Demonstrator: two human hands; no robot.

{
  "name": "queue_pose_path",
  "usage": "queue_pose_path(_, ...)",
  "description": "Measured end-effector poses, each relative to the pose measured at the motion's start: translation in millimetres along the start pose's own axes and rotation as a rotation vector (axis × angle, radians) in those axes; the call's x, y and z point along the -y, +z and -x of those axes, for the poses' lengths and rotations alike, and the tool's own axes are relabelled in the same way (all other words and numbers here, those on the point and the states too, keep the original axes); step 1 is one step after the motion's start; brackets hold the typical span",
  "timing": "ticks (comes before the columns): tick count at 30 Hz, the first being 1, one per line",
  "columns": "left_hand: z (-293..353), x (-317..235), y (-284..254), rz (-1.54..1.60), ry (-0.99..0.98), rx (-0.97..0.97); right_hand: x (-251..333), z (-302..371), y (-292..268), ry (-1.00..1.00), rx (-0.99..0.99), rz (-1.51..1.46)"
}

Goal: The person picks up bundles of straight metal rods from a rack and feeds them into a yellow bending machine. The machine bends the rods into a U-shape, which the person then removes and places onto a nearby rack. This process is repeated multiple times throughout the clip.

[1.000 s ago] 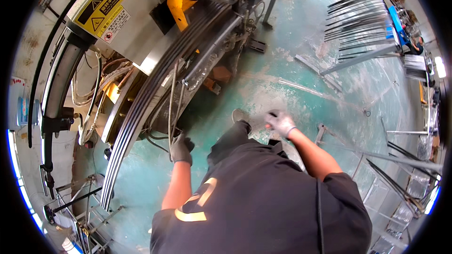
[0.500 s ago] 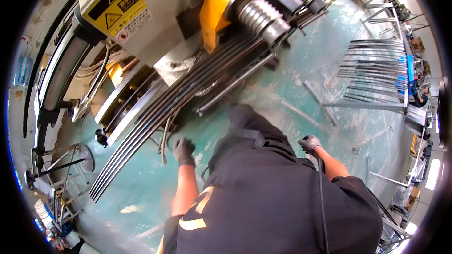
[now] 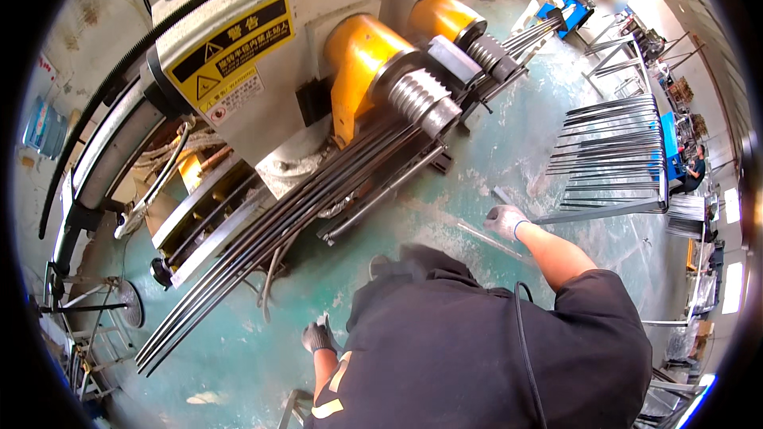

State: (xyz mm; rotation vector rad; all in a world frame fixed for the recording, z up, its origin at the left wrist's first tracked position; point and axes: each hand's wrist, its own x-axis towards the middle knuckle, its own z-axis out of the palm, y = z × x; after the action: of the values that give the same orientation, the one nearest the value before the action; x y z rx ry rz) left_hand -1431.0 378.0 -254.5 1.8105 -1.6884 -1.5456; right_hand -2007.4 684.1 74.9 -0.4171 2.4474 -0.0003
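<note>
My left hand (image 3: 319,336), in a grey work glove, hangs low beside my body over the green floor. Its thumb side stands apart from the fingers, and no object shows in it. In a pale glove, my right hand (image 3: 506,223) reaches forward on the right with fingers curled in and nothing visible inside. Ahead on the left, a bundle of long dark metal rods (image 3: 262,248) lies along a bending machine (image 3: 310,56) with orange arms (image 3: 368,52) and a ridged steel roller (image 3: 421,99). Neither hand touches the rods.
A rack (image 3: 608,213) with several rods stands right of my right hand. Loose bars (image 3: 493,240) lie on the floor (image 3: 334,290). A round-based stand (image 3: 131,303) is at far left. Another person (image 3: 695,171) is at far right. A dark cable (image 3: 526,349) crosses my shirt.
My right hand has swung forward and up. My left hand has dropped back toward my body. The view has shifted, showing more of the machine and the far room.
</note>
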Motion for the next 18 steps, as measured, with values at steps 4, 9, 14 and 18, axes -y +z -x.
queue_pose_path(4, -10.7, 3.0, 14.3, -0.097, -0.102, 0.042, 10.2, -5.7, 2.4, -0.064, 0.004, 0.011)
queue_pose_path(9, -5.1, -38.8, 27.0, 0.489, -0.374, -0.046, 47.8, 2.6, 21.8, -0.206, 0.046, -0.039)
queue_pose_path(14, 25.8, -151.3, 19.2, 0.48, -0.399, -0.062, 28.5, 8.3, 114.2, -0.249, 0.056, -0.221)
queue_pose_path(18, 47.2, -166.7, 13.7, 0.457, -0.329, 0.026, -9.9, 25.0, 206.7, -0.238, 0.089, -0.217)
